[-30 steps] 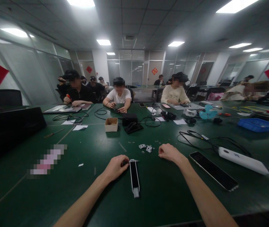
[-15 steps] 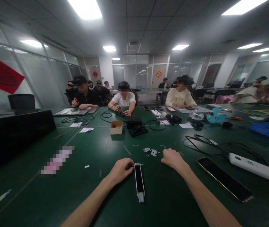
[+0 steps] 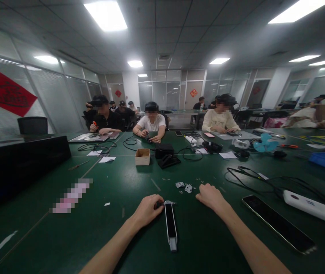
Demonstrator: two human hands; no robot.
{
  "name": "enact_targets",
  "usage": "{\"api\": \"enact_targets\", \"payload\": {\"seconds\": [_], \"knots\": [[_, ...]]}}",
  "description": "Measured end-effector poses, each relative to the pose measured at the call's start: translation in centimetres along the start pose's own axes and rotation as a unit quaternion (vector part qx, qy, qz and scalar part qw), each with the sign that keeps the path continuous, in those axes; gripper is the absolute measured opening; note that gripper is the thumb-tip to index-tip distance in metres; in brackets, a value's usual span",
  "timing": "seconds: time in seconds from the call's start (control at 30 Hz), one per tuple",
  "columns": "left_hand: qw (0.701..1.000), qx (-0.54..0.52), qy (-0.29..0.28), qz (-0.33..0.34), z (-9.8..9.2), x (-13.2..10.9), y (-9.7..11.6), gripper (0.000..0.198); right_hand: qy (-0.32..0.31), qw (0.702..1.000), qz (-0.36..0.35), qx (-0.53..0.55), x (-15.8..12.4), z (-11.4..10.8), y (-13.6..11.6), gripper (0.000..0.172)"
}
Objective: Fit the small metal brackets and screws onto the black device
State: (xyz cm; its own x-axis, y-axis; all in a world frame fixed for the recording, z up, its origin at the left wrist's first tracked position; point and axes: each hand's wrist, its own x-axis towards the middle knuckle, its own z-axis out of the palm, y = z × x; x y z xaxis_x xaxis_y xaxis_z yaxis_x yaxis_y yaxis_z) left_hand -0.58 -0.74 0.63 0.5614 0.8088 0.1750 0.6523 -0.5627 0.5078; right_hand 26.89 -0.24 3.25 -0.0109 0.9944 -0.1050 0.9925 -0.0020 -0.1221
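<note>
My left hand (image 3: 150,210) is closed around a slim dark tool (image 3: 160,204), perhaps a screwdriver; most of it is hidden by my fingers. Its thin end reaches right, across the top of a long narrow device (image 3: 171,224) with a white frame and black face. That device lies lengthwise on the green table, a grey-white end piece towards me. My right hand (image 3: 211,198) rests on the table with curled fingers, and whatever they may hold is hidden. Small silver-white metal plates (image 3: 188,188) and tiny rings lie just left of it.
To the right lie a phone (image 3: 278,223), a white power bank-like block (image 3: 313,209) and black cables (image 3: 245,182). Ahead are an open cardboard box (image 3: 142,157) and a black box-shaped item (image 3: 164,151). A dark panel (image 3: 25,163) stands left. Co-workers sit across the table.
The whole scene sits slightly lower and further right in the picture, as the camera has tilted. Both hands keep nearly the same pose and place on the table.
</note>
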Motion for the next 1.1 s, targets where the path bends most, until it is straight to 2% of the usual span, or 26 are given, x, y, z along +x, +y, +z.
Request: {"api": "enact_targets", "payload": {"seconds": [0.4,0.63,0.83,1.1], "knots": [[1.000,-0.001,0.009,0.009,0.0,0.0,0.1,0.012,-0.011,1.000,0.001,0.000,0.3,0.2,-0.2,0.026],[1.000,-0.004,0.009,0.005,-0.2,0.0,0.3,0.013,0.004,0.992,-0.103,0.075,-0.3,1.3,-2.7,0.022],[1.000,-0.005,0.014,0.009,-0.2,0.0,0.3,0.012,0.017,0.974,-0.189,0.127,-1.2,1.8,-4.5,0.018],[0.999,0.007,0.027,0.020,0.2,0.1,-0.2,0.010,0.007,0.960,-0.212,0.183,-1.5,1.9,-4.9,0.015]]}}
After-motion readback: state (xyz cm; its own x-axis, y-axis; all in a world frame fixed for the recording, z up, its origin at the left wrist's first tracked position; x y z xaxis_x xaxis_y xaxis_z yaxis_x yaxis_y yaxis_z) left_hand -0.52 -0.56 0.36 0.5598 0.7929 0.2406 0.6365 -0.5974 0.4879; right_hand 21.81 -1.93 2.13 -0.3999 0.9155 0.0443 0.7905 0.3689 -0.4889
